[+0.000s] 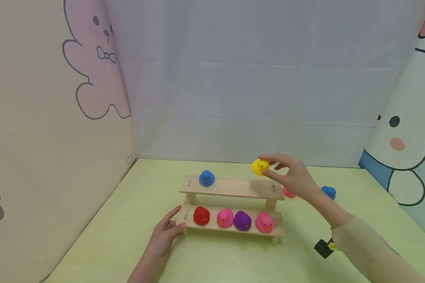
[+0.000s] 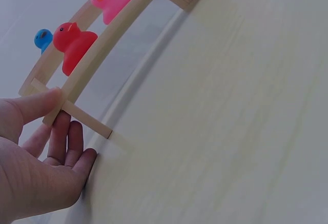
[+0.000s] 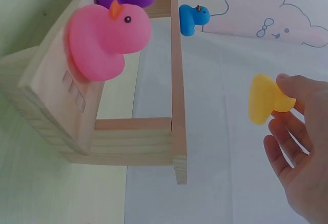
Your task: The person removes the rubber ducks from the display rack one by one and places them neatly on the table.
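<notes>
Hovering yellow duck: it is at one o'clock of the wooden rack, above the upper shelf, not touching it.
Right hand: thumb and fingers pinch this duck; I think a light, level hold is best.
Left hand: grips the lower shelf at its eight o'clock end, which should help steadiness.
Upper shelf: one blue duck, at eleven o'clock.
Lower shelf: from eight toward four o'clock, red duck, pink duck, purple duck, another pink duck.

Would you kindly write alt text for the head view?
A person's right grip holds a yellow toy duck above a tiered wooden stand, while the left grip pinches the lower shelf. A blue duck occupies the upper shelf; below sit a red duck, two pink ducks and a purple duck.
</notes>
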A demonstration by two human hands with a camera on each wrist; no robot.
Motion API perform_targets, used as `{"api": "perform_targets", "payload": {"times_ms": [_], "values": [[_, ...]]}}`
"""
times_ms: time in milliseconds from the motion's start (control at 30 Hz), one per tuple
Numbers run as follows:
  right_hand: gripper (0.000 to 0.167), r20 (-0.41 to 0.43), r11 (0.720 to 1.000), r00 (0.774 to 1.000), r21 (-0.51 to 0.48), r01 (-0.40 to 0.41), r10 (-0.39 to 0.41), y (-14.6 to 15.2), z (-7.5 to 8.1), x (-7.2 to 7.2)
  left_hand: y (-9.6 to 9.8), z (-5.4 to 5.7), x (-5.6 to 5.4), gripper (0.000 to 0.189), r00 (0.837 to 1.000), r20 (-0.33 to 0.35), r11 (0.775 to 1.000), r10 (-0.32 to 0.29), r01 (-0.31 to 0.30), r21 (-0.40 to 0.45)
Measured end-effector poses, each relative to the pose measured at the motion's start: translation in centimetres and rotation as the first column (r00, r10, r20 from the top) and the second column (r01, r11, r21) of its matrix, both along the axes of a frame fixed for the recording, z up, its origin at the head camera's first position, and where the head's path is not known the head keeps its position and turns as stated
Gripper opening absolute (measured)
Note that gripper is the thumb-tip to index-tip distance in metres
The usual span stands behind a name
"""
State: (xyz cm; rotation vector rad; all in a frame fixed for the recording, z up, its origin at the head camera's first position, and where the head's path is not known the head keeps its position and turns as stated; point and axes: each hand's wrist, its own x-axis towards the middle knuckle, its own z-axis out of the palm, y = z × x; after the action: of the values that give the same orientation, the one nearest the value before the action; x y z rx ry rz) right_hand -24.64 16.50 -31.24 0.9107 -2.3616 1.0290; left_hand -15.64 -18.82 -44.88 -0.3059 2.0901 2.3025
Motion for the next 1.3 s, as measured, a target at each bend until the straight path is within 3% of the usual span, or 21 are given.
{"api": "perform_targets", "payload": {"times_ms": [200,467,667,867,1100,1300], "values": [[0.043,-0.047,0.999,0.998,-0.033,0.027,-0.029,1.1,0.9,1.7,0.0,0.1,0.0,0.062,1.000,-0.005,1.000,0.002,-0.002,0.000],[0.045,-0.093,0.994,0.990,-0.048,0.097,-0.101,3.9,-1.7,0.4,0.0,0.1,0.0,0.062,1.000,-0.006,1.000,-0.003,0.003,-0.004],[0.044,-0.062,0.981,0.979,-0.015,0.191,-0.192,5.3,-2.7,0.5,0.0,0.2,0.0,0.062,1.000,-0.002,1.000,-0.007,0.007,0.004],[0.047,-0.061,0.978,0.976,-0.012,0.210,-0.211,6.3,-3.7,1.0,-0.1,0.1,0.2,0.063,1.000,0.002,1.000,-0.017,0.017,0.010],[0.044,-0.033,0.957,0.957,0.027,0.288,-0.287,7.2,-4.9,1.5,-0.1,0.2,0.1,0.063,1.000,-0.002,1.000,-0.018,0.018,0.012],[0.043,-0.035,0.952,0.954,0.067,0.300,-0.298,7.8,-6.8,1.5,-0.1,0.0,-0.1,0.062,1.000,-0.001,1.000,-0.012,0.012,0.022]]}}
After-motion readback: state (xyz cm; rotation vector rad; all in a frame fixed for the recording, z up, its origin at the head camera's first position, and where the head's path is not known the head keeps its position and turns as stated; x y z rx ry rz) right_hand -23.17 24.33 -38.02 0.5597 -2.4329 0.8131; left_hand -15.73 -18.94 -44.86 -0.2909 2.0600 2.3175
